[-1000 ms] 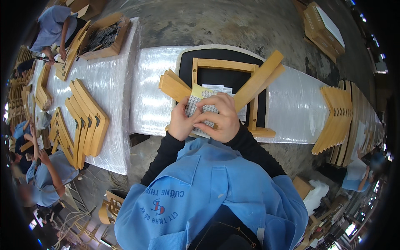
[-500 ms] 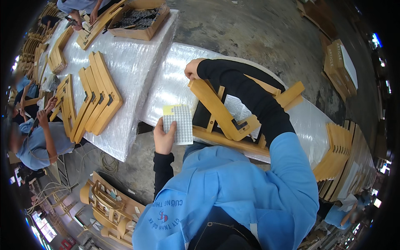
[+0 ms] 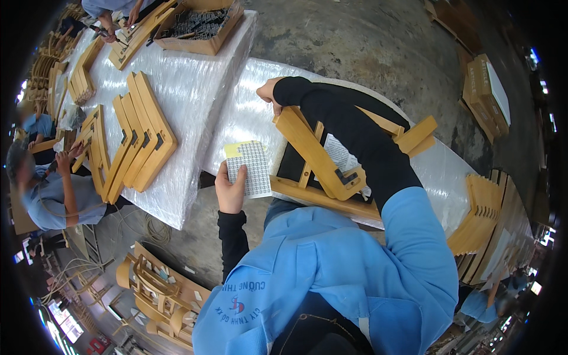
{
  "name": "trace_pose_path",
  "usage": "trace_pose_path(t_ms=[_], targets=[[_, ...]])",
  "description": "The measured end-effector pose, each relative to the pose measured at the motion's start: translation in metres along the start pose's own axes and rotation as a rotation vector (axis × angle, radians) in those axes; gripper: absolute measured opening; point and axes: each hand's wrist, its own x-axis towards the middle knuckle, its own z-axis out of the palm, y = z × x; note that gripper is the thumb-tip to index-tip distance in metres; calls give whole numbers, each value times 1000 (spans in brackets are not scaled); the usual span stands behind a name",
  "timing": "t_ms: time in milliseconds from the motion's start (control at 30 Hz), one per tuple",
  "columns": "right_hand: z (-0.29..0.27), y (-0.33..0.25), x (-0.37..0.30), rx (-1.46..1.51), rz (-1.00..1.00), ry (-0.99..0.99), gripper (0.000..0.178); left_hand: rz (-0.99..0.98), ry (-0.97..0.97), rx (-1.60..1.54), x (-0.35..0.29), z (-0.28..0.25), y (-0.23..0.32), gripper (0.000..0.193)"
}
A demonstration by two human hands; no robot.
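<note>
"How is the left hand (image 3: 231,190) set?"

"Its thumb presses the front of a white rectangular sheet of small printed labels with a yellow upper strip (image 3: 251,171), fingers behind, pinching it near the lower left edge, beside the seat panel."

"And the right hand (image 3: 270,93)?"

"Its fingers are bent at the upper end of an angled, honey-coloured wooden piece with a black fitting (image 3: 313,151). Whether they grip or only touch, I can't tell."

"What could go wrong?"

"That piece lies slantwise over the black seat panel with a wooden frame (image 3: 290,160); if it's loose, a sideways push could slide it. The sheet, held at one side, might bend or slip."

"Any containers?"

"Farther left, an open brown cardboard box (image 3: 225,41) holds a heap of small dark parts (image 3: 198,25). At far right are brown cardboard cartons (image 3: 491,89); their contents don't show."
</note>
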Motion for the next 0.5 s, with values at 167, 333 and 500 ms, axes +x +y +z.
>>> trace_pose_path(t_ms=[167,333,500], targets=[[32,40,-56,1081,150,423,20,62,-17,46,5,1,2,23],[83,35,-214,116,208,-175,80,26,-2,80,15,-17,-19,23],[170,4,-325,-335,151,250,50,64,3,33,35,2,-4,24]])
